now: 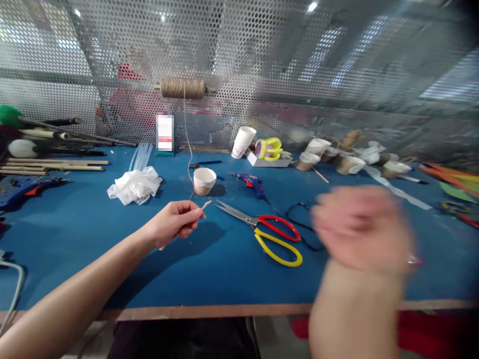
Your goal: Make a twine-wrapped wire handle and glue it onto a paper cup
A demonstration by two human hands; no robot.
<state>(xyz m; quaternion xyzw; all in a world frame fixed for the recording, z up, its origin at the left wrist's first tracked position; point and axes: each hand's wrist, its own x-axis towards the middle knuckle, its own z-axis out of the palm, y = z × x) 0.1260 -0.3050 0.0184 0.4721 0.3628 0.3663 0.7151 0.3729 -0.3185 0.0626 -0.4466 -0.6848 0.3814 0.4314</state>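
Between the thumb and fingers of my left hand (177,219) is pinched the end of a thin twine (186,119), its tip poking out to the right. That twine runs up to a spool (182,88) on the mesh wall. Just beyond the hand stands a small cup (204,181), brown below with a white band on top. Scissors (258,219) with one red and one yellow handle lie spread to the right. My right hand (362,229) is smeared by motion over the right side of the table, its fingers not readable.
A blue glue gun (251,184) with a black cord lies behind the scissors. Crumpled white material (135,185) is at the left, near another glue gun (28,192) and wooden sticks. A paper cup (243,141) and several wrapped cups stand along the back.
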